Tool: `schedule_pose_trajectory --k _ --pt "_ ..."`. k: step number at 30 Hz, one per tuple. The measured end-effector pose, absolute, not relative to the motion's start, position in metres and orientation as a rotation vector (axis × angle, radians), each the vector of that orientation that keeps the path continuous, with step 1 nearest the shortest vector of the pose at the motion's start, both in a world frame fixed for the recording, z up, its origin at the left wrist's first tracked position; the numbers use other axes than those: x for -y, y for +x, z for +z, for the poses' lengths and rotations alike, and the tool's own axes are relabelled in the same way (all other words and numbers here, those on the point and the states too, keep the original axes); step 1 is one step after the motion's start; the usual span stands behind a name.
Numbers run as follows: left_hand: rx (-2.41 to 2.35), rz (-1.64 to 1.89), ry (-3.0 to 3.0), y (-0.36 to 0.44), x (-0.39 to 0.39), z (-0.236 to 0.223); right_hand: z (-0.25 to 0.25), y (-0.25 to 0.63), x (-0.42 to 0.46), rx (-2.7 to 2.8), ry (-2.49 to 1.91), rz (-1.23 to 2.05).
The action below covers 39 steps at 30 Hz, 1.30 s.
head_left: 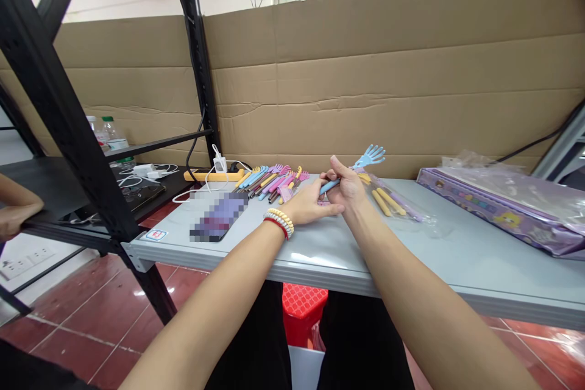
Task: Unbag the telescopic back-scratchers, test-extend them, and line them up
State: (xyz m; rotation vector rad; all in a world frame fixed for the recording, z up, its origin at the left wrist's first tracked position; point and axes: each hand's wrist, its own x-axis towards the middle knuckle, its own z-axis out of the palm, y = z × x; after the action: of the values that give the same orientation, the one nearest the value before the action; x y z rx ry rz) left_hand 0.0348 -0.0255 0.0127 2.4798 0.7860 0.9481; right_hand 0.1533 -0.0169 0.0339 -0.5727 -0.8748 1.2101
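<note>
A light blue back scratcher (371,156) with a hand-shaped head is held above the table, its head pointing up and to the right. My right hand (348,187) is closed around its shaft, thumb up. At the lower end of the handle, my left hand (309,202) grips it with the fingers, which are partly hidden. Behind my left hand lies a spread of back scratchers (269,181) in blue, pink, purple, yellow and dark colours. Just right of my right hand, a clear plastic bag (423,219) lies with yellow and purple handles (388,201) in it.
A blurred-out phone (219,216) lies on the grey table (457,268) at left, before a yellow power strip (212,176) with white cables. A purple box (493,210) under plastic wrap stands at right. Cardboard (388,85) walls the back. Another person's hand (13,219) rests far left.
</note>
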Motion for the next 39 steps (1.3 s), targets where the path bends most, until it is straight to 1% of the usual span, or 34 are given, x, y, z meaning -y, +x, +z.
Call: schedule_pose_trajectory --k 3,10,16,21,25,30,35,39 --pt "-0.848 0.959 2.506 0.036 0.026 0.013 0.037 0.153 0.019 0.804 -0.567 1.263" --pt "-1.124 0.956 2.546 0.039 0.025 0.014 0.036 0.148 0.022 0.792 -0.524 1.19" --pt "-1.217 1.02 2.495 0.041 0.028 0.018 0.041 0.15 0.026 0.778 -0.581 1.266" --pt "-1.38 0.938 2.535 0.046 0.032 0.022 0.043 0.153 0.024 0.728 -0.541 1.172" --pt "-1.578 0.875 2.429 0.048 0.032 0.024 0.048 0.16 0.025 0.608 -0.559 1.135" --pt "-1.719 0.871 2.475 0.037 0.031 0.022 0.054 0.181 0.027 0.455 -0.433 1.051" --pt "-1.748 0.929 2.549 0.029 0.03 0.019 0.053 0.189 0.028 0.428 -0.35 1.085" --pt "-1.853 0.961 2.552 0.026 0.027 0.017 0.049 0.185 0.031 0.555 -0.326 1.176"
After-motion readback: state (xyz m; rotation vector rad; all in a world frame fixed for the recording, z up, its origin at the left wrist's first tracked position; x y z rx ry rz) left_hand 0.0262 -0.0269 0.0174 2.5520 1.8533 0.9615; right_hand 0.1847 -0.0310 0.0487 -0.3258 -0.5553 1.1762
